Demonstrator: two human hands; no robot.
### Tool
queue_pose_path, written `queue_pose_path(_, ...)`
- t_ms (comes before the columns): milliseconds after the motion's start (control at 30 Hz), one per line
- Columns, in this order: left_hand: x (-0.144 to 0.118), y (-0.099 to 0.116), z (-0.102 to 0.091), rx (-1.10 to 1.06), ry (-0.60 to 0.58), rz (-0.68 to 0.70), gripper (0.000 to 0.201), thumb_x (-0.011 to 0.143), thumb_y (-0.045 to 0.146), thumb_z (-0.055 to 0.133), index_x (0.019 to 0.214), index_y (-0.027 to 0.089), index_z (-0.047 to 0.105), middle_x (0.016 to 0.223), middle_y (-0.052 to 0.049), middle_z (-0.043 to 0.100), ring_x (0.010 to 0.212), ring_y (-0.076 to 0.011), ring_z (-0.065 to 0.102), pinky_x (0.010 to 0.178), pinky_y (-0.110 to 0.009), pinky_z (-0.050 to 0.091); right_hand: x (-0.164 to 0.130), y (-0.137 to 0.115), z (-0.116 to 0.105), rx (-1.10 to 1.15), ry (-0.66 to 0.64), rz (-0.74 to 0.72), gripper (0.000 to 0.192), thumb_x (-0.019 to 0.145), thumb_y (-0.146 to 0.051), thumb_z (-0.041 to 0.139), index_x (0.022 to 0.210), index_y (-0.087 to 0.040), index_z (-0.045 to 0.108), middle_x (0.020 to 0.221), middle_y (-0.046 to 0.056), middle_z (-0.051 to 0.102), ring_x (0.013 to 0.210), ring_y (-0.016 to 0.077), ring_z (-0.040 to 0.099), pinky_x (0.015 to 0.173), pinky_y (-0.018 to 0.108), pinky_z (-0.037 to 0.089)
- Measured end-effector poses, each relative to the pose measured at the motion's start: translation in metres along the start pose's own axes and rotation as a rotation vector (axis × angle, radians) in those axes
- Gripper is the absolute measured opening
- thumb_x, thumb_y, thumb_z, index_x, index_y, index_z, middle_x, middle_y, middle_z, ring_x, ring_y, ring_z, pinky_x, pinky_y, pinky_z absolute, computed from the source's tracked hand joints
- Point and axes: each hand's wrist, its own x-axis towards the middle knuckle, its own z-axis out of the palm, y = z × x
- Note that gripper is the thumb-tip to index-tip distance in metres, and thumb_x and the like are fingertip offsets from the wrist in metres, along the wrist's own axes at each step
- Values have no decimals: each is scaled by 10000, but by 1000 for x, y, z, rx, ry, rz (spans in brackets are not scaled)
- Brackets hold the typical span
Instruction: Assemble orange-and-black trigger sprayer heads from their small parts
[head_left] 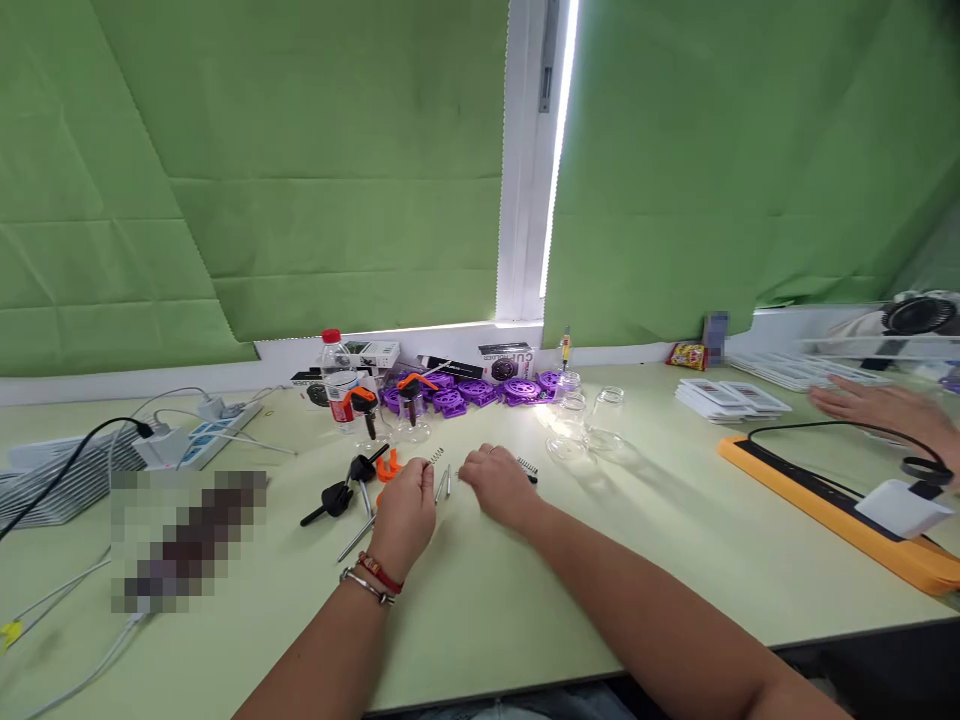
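Observation:
My left hand (405, 512) is closed in a pinch over the table; what its fingertips hold, if anything, is too small to make out. Just beyond them shows a thin coil spring (436, 456). Curled low at the tabletop is my right hand (501, 486), its fingertips together and their contents hidden. Between the hands lie slim metal rods (443, 484). A second spring (527, 466) lies beyond my right hand. Left of my left hand are orange plastic parts (388, 466), black handled parts (335, 498) and a longer metal rod (355, 540).
Glass jars (604, 420) stand right of centre. Purple plastic parts (480, 391) line the back, near a red-capped bottle (335, 375). An orange power strip (832, 505) and another person's hand (885, 408) are at right. Cables and a white power strip (217, 432) lie left.

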Motion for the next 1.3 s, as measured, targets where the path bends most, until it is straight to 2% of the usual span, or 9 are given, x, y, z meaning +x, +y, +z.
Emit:
queue_pose_path(67, 0, 0, 0, -6, -14, -12, 234, 909, 306, 322, 806, 193, 499, 713, -41, 586, 659, -181, 532, 605, -274, 359, -3, 24, -9, 13, 40, 135, 221, 851, -115, 482, 865, -190, 689, 868, 48, 657, 823, 171, 499, 757, 285, 343)
queue_pose_path(167, 0, 1, 0, -9, -50, -18, 238, 908, 319, 318, 819, 194, 500, 727, -45, 594, 679, -189, 541, 616, -281, 365, -11, 59, -19, 47, -2, 273, 237, 861, -134, 488, 837, -194, 717, 907, 52, 668, 814, 169, 501, 753, 276, 368)
queue_pose_path(300, -1, 3, 3, -3, -90, -23, 247, 905, 341, 316, 829, 199, 503, 727, -43, 601, 688, -197, 551, 614, -285, 366, -17, 81, -14, 126, -71, 236, 193, 827, -147, 562, 843, -218, 741, 928, 35, 679, 835, 165, 516, 777, 268, 386)
queue_pose_path(467, -1, 3, 4, 4, -108, -10, 258, 902, 366, 311, 832, 203, 498, 723, -38, 601, 682, -195, 553, 609, -284, 371, -14, 80, -2, 147, -109, 186, 222, 777, -99, 566, 818, -219, 749, 907, 31, 688, 824, 166, 533, 752, 261, 387)
queue_pose_path(833, 0, 4, 3, -19, -131, 8, 275, 901, 392, 301, 838, 203, 491, 735, -46, 597, 687, -199, 549, 631, -299, 386, -16, 83, 4, 180, -114, 204, 238, 785, -88, 546, 824, -218, 741, 895, 41, 674, 847, 157, 576, 745, 240, 400)
queue_pose_path(1300, -1, 5, 3, 5, -122, 23, 266, 901, 378, 319, 823, 204, 505, 696, -33, 602, 645, -191, 563, 595, -283, 385, -24, 84, -10, 463, -81, 320, 251, 787, -65, 535, 872, -195, 733, 991, 45, 672, 866, 147, 615, 807, 257, 467)
